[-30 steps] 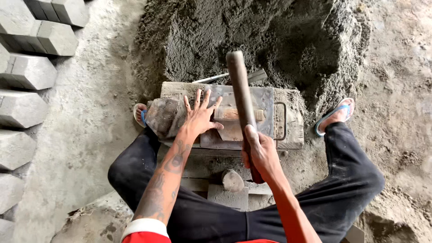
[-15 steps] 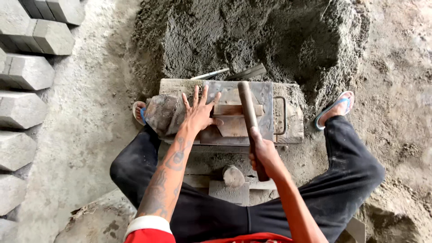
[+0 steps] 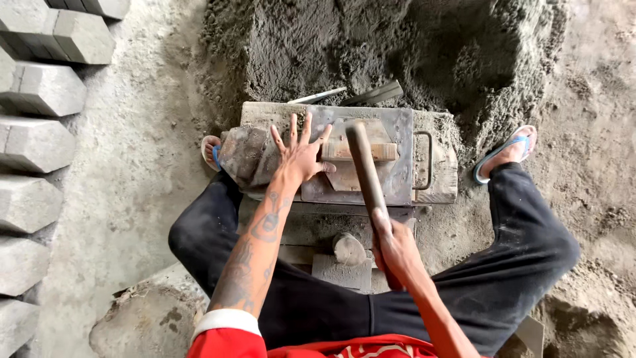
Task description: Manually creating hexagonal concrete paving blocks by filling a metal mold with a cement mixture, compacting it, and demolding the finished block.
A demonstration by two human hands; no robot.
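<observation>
The left hand (image 3: 299,154) lies flat, fingers spread, on the metal paver mould (image 3: 391,179), holding nothing, near the mould's left edge; the right hand (image 3: 396,250) is closed round the lower end of a wooden pestle (image 3: 363,169) (a thick rounded club), whose head rests on the wooden press block (image 3: 358,151) at the mould's middle, just right of the left hand; the mould sits on the floor between the person's knees, below a mound of damp cement mix (image 3: 371,46); finished grey pavers (image 3: 40,142) line the floor's left edge.
</observation>
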